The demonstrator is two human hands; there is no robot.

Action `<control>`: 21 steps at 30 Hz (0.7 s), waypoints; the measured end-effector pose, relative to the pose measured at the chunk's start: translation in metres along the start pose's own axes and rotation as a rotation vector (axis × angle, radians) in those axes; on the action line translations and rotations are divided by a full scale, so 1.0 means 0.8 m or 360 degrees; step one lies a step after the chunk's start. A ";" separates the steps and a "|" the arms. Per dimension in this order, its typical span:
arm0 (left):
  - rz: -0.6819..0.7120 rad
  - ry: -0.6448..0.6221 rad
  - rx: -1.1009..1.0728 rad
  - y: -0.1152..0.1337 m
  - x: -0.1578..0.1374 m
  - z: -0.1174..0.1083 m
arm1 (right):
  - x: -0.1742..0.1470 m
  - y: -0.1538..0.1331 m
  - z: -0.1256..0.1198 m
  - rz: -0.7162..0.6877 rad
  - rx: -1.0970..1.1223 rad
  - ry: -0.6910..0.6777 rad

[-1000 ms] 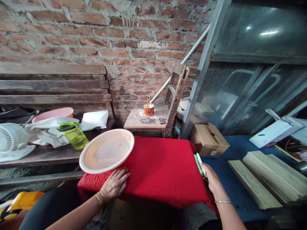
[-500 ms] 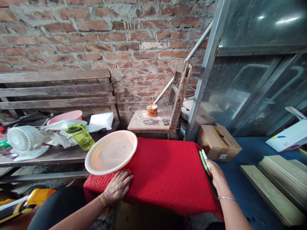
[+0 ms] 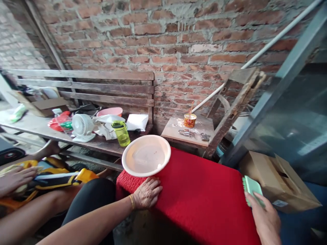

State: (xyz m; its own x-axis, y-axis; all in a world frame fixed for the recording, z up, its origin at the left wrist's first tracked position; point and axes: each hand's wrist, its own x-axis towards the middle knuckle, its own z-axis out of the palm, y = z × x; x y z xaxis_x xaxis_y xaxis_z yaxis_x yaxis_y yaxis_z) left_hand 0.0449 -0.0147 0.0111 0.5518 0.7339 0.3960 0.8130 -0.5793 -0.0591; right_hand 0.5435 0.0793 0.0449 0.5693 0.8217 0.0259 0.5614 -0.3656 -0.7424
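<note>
My right hand [image 3: 267, 212] grips a pale green scrub brush [image 3: 252, 189] at the right edge of the red cloth [image 3: 204, 190], its bristles facing left. Flat on the cloth's near left edge rests my left hand [image 3: 148, 193], open, fingers spread and holding nothing. Just beyond it a wide pale plastic basin [image 3: 125, 161] stands on the cloth's far left corner. Clear water seems to be inside the basin, with a small white spot near its right rim. The cloth covers a low table-like surface whose frame is hidden.
A cardboard box [image 3: 278, 183] stands right of the brush. Behind the cloth a wooden chair [image 3: 176, 132] carries an incense pot [image 3: 190, 120] and padlocks. The bench [image 3: 107, 146] at left bears a fan [image 3: 83, 126] and green bottle [image 3: 122, 134]. Another person's hand [image 3: 19, 178] is far left.
The view has swung left, showing more of the bench and another person's arm and legs. The brush in my right hand is turned to show its broad back. My left hand stays beside the basin.
</note>
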 end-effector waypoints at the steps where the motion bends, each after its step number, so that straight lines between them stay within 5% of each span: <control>1: -0.0003 -0.0018 -0.0005 0.000 0.000 0.001 | -0.008 -0.023 0.015 -0.0108 0.0008 -0.0063; 6: -0.0010 -0.0021 -0.0026 0.001 0.002 0.001 | -0.068 -0.156 0.127 -0.0653 0.0085 -0.0453; 12: -0.0007 0.0037 -0.0038 0.002 -0.001 0.003 | -0.127 -0.263 0.238 -0.1130 -0.0413 -0.0688; 16: -0.0022 0.0072 -0.0072 0.004 -0.001 0.001 | -0.120 -0.270 0.249 -0.1188 -0.0513 -0.0770; 21: -0.0030 0.0077 -0.0081 0.005 -0.001 0.000 | -0.042 -0.211 0.182 -0.0892 -0.0684 -0.0629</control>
State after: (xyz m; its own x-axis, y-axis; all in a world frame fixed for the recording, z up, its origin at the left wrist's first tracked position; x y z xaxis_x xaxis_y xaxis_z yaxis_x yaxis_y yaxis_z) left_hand 0.0476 -0.0176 0.0105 0.5256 0.7278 0.4405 0.8120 -0.5836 -0.0047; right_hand 0.3425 0.1771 0.0719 -0.0743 0.9970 0.0198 0.9280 0.0764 -0.3647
